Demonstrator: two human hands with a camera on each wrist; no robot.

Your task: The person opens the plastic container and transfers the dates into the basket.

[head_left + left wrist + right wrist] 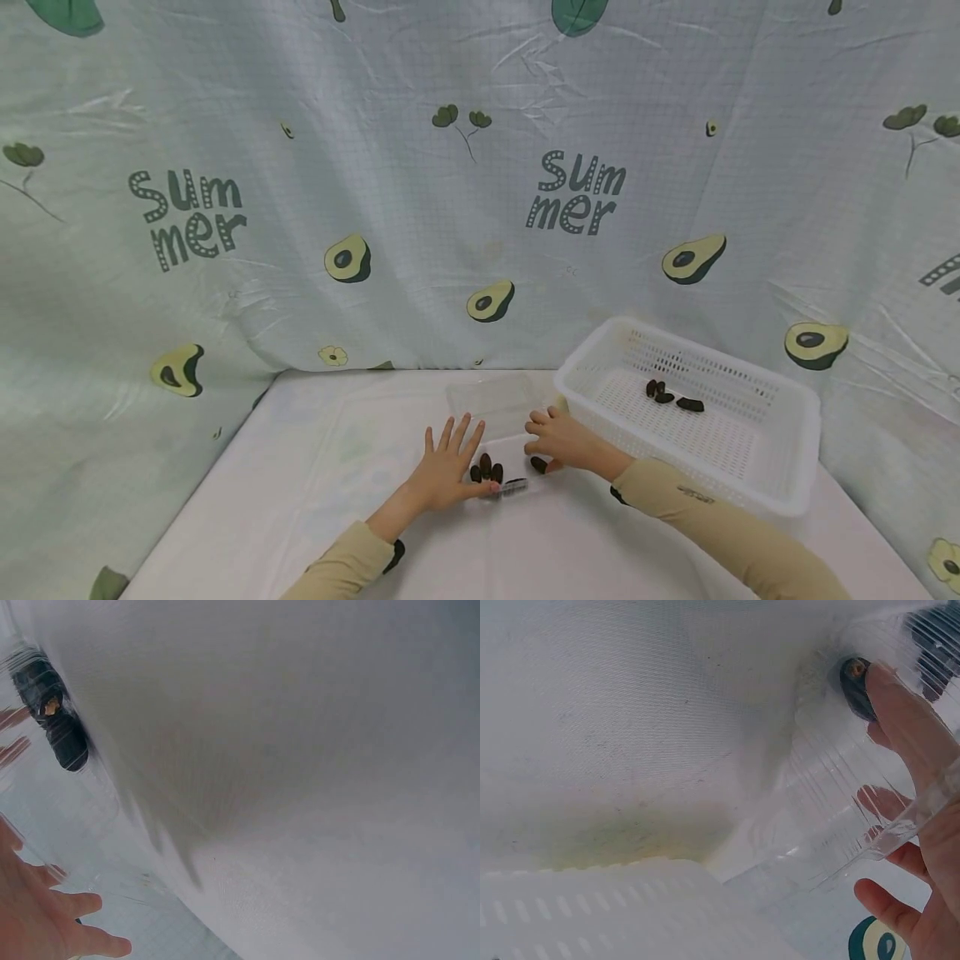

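Here, from my remote station, I read the left hand point(444, 477) as wide: fingers straight and splayed, thumb tip at the near wall of a clear box point(517, 487). Inside the box, three dark oval pieces point(486, 465) stand between that thumb and index finger, and a fourth lies just past the thumb tip, near the wall. The right hand point(564, 437) reaches into the box from its right side, fingers loosely bent and apart, thumb touching a single dark piece point(538, 464); I cannot tell whether that piece is pinched. Beyond the left hand, a flat clear lid point(491, 394) rests on the white tabletop point(300, 475). To the right of the right hand I note a white basket point(772, 392) with slotted walls, holding three small dark lumps point(660, 392) and a longer one. Past both hands hangs a pale curtain point(420, 192) printed with avocados and lettering.
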